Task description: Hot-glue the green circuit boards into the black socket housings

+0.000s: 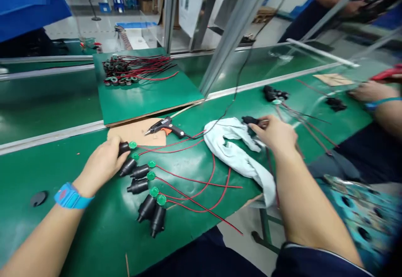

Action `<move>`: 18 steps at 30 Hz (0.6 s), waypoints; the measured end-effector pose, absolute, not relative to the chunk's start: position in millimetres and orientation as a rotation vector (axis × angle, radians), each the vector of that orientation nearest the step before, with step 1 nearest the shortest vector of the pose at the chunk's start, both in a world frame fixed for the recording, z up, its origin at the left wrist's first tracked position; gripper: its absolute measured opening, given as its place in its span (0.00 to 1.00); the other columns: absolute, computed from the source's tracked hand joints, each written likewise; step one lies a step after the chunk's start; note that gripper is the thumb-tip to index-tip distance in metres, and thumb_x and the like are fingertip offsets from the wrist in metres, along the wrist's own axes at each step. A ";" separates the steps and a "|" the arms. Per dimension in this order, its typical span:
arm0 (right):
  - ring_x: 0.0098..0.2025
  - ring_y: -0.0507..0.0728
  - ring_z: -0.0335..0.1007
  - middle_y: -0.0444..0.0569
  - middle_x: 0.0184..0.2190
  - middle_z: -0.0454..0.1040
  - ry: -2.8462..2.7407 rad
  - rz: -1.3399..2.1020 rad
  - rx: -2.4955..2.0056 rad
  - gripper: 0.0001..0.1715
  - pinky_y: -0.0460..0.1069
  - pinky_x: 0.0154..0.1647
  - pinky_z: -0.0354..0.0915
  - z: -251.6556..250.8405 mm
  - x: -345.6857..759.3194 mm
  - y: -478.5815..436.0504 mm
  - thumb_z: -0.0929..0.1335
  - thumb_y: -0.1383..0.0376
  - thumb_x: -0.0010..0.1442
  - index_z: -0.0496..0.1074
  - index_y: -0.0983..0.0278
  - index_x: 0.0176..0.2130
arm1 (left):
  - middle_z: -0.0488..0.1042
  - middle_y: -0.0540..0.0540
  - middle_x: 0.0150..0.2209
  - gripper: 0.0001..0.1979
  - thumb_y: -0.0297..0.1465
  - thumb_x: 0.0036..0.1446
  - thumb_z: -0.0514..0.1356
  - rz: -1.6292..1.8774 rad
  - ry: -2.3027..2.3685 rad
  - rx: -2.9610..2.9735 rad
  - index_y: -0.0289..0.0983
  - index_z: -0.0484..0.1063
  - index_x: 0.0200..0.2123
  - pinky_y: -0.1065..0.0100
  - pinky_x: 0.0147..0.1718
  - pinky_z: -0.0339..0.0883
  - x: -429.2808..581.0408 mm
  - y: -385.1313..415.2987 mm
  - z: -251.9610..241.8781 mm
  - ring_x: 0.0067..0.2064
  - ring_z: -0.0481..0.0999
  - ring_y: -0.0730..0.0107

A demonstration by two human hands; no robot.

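My left hand [102, 161] closes its fingers on a black cylindrical housing [124, 147] with a green disc and red wire at its end. Right beside it, several similar black housings [138, 185] lie in a slanting row, their green discs facing right and red wires trailing across the table. My right hand [278, 132] pinches another black housing [250, 120] just above a crumpled pale cloth [234, 147]. The fingers cover part of this housing. A glue gun [165, 126] rests on a cardboard piece [135, 131] between my hands.
A raised green board [150, 99] at the back holds a pile of wired round parts [125, 67]. Black housings [275, 94] lie at right, near a co-worker's hand [370, 90]. Metal posts [235, 29] rise behind the table. A black disc [39, 198] lies at left.
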State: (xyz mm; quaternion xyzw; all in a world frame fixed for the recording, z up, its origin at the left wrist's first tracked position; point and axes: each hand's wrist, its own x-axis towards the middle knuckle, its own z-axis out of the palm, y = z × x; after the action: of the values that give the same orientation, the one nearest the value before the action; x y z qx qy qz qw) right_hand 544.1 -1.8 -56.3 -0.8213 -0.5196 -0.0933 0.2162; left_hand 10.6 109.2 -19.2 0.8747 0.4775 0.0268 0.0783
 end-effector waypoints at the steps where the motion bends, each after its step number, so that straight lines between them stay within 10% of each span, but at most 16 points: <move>1: 0.21 0.54 0.60 0.60 0.23 0.76 -1.424 -0.278 -2.304 0.26 0.53 0.26 0.48 -57.6 543.3 2.8 0.74 0.45 0.52 0.77 0.66 0.31 | 0.75 0.40 0.38 0.11 0.39 0.66 0.53 0.165 1.470 2.531 0.38 0.62 0.45 0.57 0.34 0.70 11.7 103.7 -16.5 0.38 0.79 0.50; 8: 0.45 0.65 0.75 0.61 0.45 0.81 -1.891 0.158 -1.967 0.31 0.57 0.43 0.65 -27.4 453.6 63.9 0.72 0.43 0.58 0.77 0.65 0.48 | 0.76 0.46 0.44 0.19 0.41 0.65 0.61 0.618 1.512 2.261 0.41 0.63 0.55 0.65 0.40 0.71 14.8 57.7 3.6 0.40 0.79 0.63; 18: 0.34 0.61 0.74 0.53 0.35 0.78 -2.045 0.647 -1.900 0.18 0.54 0.35 0.66 -58.9 335.9 115.2 0.66 0.50 0.62 0.70 0.63 0.41 | 0.78 0.50 0.35 0.12 0.38 0.62 0.66 0.941 1.523 2.179 0.40 0.73 0.46 0.69 0.33 0.70 6.4 18.5 -6.2 0.32 0.77 0.70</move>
State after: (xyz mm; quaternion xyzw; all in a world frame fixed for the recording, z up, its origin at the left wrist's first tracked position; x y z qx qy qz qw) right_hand 335.9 115.2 -58.9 -0.6568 -0.7069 0.2237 0.1374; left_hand 6.4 18.5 -6.2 0.7627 0.5330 0.3296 0.1603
